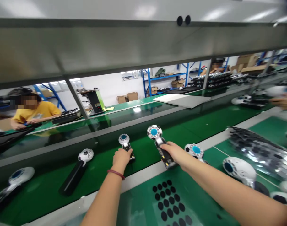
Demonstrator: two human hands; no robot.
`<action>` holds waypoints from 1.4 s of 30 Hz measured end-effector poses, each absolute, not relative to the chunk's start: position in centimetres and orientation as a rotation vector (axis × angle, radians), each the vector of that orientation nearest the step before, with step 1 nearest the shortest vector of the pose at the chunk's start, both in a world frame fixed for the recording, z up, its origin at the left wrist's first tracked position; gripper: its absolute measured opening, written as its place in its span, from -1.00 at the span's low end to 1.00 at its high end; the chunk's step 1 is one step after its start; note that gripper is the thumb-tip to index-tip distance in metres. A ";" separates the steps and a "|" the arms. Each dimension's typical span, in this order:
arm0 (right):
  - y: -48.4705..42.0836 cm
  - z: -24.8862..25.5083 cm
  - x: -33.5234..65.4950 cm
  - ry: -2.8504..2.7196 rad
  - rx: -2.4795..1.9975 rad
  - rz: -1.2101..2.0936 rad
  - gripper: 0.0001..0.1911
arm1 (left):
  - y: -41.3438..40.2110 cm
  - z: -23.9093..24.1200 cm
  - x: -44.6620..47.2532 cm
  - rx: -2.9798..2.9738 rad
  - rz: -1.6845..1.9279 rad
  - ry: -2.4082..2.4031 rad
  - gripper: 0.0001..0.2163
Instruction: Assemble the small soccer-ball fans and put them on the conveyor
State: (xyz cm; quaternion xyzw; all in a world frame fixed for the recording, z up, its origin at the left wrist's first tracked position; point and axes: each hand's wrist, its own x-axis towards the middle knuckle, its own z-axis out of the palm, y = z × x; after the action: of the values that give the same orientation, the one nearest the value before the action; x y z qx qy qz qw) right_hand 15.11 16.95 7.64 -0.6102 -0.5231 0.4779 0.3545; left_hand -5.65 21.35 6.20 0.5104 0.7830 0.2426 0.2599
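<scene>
Nearest, between the two forearms, a sheet of black dots (170, 201) lies on the green worktop (136, 204). To the right of the right forearm rest a white ball-headed piece (240, 169) and, past it, a heap of clear sheets with black dots (261, 150). The left hand (121, 158) is closed around the black body of a football-headed device (126, 145) over the green belt (105, 166). The right hand (173, 151) grips a second football-headed device (164, 155), tilted, its lower end above the pale rail (141, 177). Left of the left hand, a black-handled device (75, 174) lies on the belt, another (13, 183) farther left. Well right of the right hand, a co-worker's hand (283, 101) shows, blurred. Beyond the hands lies a white board (181, 99); farther left sits a person in yellow (43, 111), and behind the board stand blue shelves (167, 76).
</scene>
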 end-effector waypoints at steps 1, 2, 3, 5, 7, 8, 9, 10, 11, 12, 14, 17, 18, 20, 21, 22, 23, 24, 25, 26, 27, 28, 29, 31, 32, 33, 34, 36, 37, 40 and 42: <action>18.6 7.7 15.3 -1.382 -1.617 1.185 -0.74 | 22.6 5.8 -5.8 1.310 0.613 2.085 -0.71; 20.0 7.8 15.6 -1.426 -1.639 1.128 -0.73 | 23.4 5.6 -5.7 1.247 0.591 2.040 -0.73; 20.9 7.9 16.0 -1.478 -1.661 1.068 -0.72 | 23.9 5.5 -5.5 1.190 0.591 1.988 -0.74; 21.1 8.2 16.7 -1.625 -1.679 0.942 -0.69 | 23.4 5.8 -4.7 1.084 0.655 1.858 -0.75; 19.3 8.2 17.4 -1.838 -1.647 0.841 -0.68 | 21.3 6.3 -3.6 0.985 0.781 1.668 -0.74; 17.8 8.0 17.7 -1.965 -1.605 0.810 -0.69 | 19.9 6.5 -2.9 0.937 0.854 1.558 -0.75; 16.2 7.7 18.0 -2.102 -1.547 0.798 -0.72 | 18.2 6.5 -2.2 0.893 0.926 1.449 -0.76; 14.7 7.3 18.3 -2.229 -1.487 0.799 -0.77 | 16.5 6.4 -1.3 0.850 0.993 1.356 -0.79; 13.3 6.9 18.5 -2.331 -1.436 0.796 -0.76 | 14.8 6.1 -0.5 0.805 1.046 1.291 -0.81; 12.3 6.4 18.7 -2.409 -1.397 0.783 -0.72 | 13.2 5.6 0.3 0.767 1.086 1.244 -0.81; 11.5 5.5 18.8 -2.515 -1.340 0.747 -0.67 | 10.8 4.3 1.7 0.718 1.147 1.178 -0.82; 12.3 4.8 18.5 -2.591 -1.274 0.702 -0.69 | 9.2 2.3 2.7 0.667 1.233 1.111 -0.88; 12.8 4.6 18.4 -2.606 -1.253 0.696 -0.70 | 9.1 1.9 2.8 0.649 1.262 1.096 -0.86; 13.6 4.4 18.3 -2.621 -1.209 0.698 -0.74 | 9.2 1.2 2.8 0.624 1.308 1.077 -0.82; 13.9 4.3 18.3 -2.623 -1.187 0.702 -0.75 | 9.4 0.9 2.7 0.621 1.321 1.075 -0.82; 14.0 4.2 18.3 -2.621 -1.168 0.708 -0.76 | 9.5 0.7 2.6 0.623 1.328 1.076 -0.81; 14.0 4.1 18.4 -2.615 -1.152 0.715 -0.76 | 9.5 0.6 2.6 0.627 1.329 1.079 -0.80; 13.9 4.2 18.5 -2.606 -1.140 0.723 -0.77 | 9.6 0.5 2.5 0.630 1.327 1.084 -0.80; 13.8 4.3 18.6 -2.590 -1.137 0.731 -0.77 | 9.6 0.5 2.5 0.630 1.325 1.088 -0.78; 13.5 4.6 18.7 -2.562 -1.146 0.738 -0.78 | 9.5 0.5 2.5 0.624 1.318 1.091 -0.77; 13.2 5.0 18.8 -2.521 -1.168 0.741 -0.80 | 9.4 0.6 2.5 0.612 1.306 1.095 -0.76; 12.8 5.5 18.8 -2.466 -1.201 0.742 -0.82 | 9.2 0.7 2.5 0.602 1.295 1.096 -0.75; 12.3 6.1 18.6 -2.404 -1.238 0.745 -0.84 | 9.0 0.9 2.5 0.594 1.282 1.098 -0.73; 11.4 7.4 17.9 -2.291 -1.287 0.775 -0.86 | 8.6 1.1 2.5 0.602 1.243 1.132 -0.71; 11.1 7.9 17.4 -2.232 -1.294 0.820 -0.85 | 8.4 1.2 2.5 0.624 1.230 1.168 -0.69; 10.8 8.3 16.8 -2.164 -1.298 0.880 -0.84 | 8.2 1.2 2.5 0.654 1.229 1.209 -0.67; 10.5 8.6 16.1 -2.090 -1.298 0.945 -0.82 | 8.0 1.2 2.5 0.690 1.235 1.252 -0.66; 10.3 8.5 15.0 -1.951 -1.293 1.039 -0.81 | 7.8 1.0 2.5 0.763 1.270 1.319 -0.63; 10.3 8.3 14.5 -1.906 -1.293 1.054 -0.80 | 7.8 0.9 2.5 0.788 1.282 1.337 -0.62; 10.3 7.3 13.8 -1.899 -1.297 1.001 -0.80 | 7.8 1.1 2.4 0.821 1.240 1.375 -0.62; 10.3 6.8 13.7 -1.915 -1.297 0.958 -0.79 | 7.8 1.5 2.5 0.834 1.200 1.398 -0.64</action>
State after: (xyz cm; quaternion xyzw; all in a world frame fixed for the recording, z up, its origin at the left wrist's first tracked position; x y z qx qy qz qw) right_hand 13.72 10.25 6.80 -0.4920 -0.7262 0.3634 0.3138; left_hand 2.46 7.78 1.48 0.3496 0.5860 0.5027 0.5308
